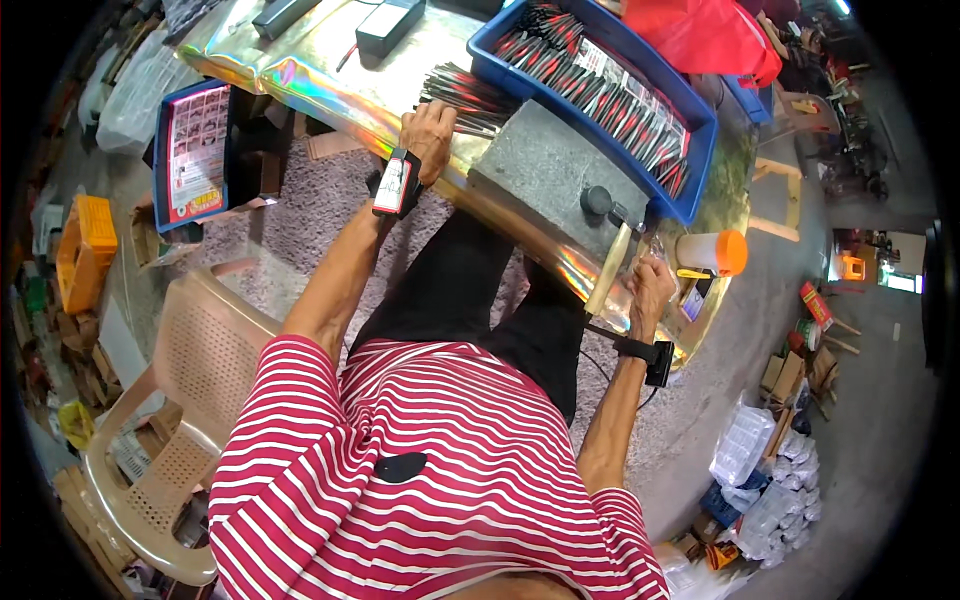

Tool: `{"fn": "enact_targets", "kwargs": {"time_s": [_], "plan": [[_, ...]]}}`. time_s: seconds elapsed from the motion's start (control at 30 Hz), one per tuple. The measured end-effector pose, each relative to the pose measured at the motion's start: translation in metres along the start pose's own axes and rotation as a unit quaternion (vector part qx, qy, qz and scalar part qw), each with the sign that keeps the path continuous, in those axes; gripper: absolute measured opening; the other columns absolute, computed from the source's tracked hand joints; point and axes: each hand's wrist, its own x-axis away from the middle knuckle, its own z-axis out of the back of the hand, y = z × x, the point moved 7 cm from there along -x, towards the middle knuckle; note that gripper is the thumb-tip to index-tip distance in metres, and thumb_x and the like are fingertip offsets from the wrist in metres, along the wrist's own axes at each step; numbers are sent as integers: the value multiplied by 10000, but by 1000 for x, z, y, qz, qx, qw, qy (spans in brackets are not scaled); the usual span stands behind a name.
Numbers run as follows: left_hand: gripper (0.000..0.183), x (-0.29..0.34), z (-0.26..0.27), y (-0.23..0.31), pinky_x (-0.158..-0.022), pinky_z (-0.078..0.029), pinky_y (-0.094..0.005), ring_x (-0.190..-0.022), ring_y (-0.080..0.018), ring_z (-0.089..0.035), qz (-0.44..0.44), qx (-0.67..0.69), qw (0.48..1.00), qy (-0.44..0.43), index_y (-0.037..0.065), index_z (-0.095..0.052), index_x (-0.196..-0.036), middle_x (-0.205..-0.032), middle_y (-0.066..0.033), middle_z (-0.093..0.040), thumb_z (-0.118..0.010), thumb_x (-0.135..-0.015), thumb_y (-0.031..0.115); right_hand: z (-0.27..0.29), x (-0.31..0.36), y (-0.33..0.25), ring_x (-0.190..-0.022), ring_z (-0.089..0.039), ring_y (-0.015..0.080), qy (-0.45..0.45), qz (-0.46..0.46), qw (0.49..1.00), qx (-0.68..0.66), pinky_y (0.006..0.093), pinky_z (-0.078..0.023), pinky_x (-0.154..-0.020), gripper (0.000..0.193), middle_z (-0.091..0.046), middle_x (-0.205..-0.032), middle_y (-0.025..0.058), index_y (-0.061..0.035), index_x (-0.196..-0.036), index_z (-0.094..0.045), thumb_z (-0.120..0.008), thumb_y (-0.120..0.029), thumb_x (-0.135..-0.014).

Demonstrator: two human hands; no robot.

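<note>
My left hand [427, 140] is at the table's front edge, its fingers curled down beside a pile of thin black rod-like pieces with red marks [468, 98]. Whatever lies under those fingers is hidden. At the right, my right hand [650, 288] is closed, fingertips drawn together near a clear, shiny bit of plastic [655, 248]; what it grips is too small to tell. Just left of it a hammer [609, 268] rests with its wooden handle over the table edge. The hammer's head lies on a grey stone block [550, 165], beside a round black piece [596, 200].
Behind the block stands a blue bin [705, 185] full of similar red-and-black pieces. An orange-lidded jar [715, 252] and a yellow-handled cutter [693, 274] sit at the right. Black boxes [390, 28] lie at the back left. A beige plastic chair [215, 330] stands left of me.
</note>
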Motion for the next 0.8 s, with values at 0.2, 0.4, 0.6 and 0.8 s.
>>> {"fn": "enact_targets", "kwargs": {"time_s": [0.2, 0.4, 0.6, 0.8], "plan": [[91, 6, 0, -13, -665, -323, -371, -791, -247, -457, 76, 72, 993, 57, 87, -494, -780, -792, -51, -474, -540, -702, 88, 0, 9, -11, -422, -379, 78, 21, -3, 998, -51, 190, -299, -386, 74, -441, -547, 21, 21, -760, -518, -480, 8, -697], [127, 9, 9, -11, -678, -325, -377, -789, -243, -467, 74, -6, 997, 32, 77, -517, -823, -774, -53, -510, -565, -711, 113, -2, 16, -19, -454, -403, 82, 29, 12, 997, -74, 182, -326, -413, 72, -454, -581, 24, 20, -788, -506, -502, 2, -718], [99, 11, 37, -13, -644, -360, -353, -713, -241, -486, 90, 81, 991, 49, 55, -515, -849, -740, -82, -524, -528, -755, 83, -5, 21, -43, -485, -410, 74, 42, 40, 993, -102, 182, -347, -438, 97, -447, -586, 14, 12, -805, -499, -553, -43, -746], [127, 11, 67, 57, -569, -386, -215, -629, -86, -456, 175, 532, 826, -62, 18, -536, -902, -720, -19, -519, -450, -835, 84, -49, 44, -97, -537, -456, 67, -34, 39, 986, -157, 185, -382, -465, 152, -516, -668, 39, 14, -878, -510, -553, -93, -778]]}}
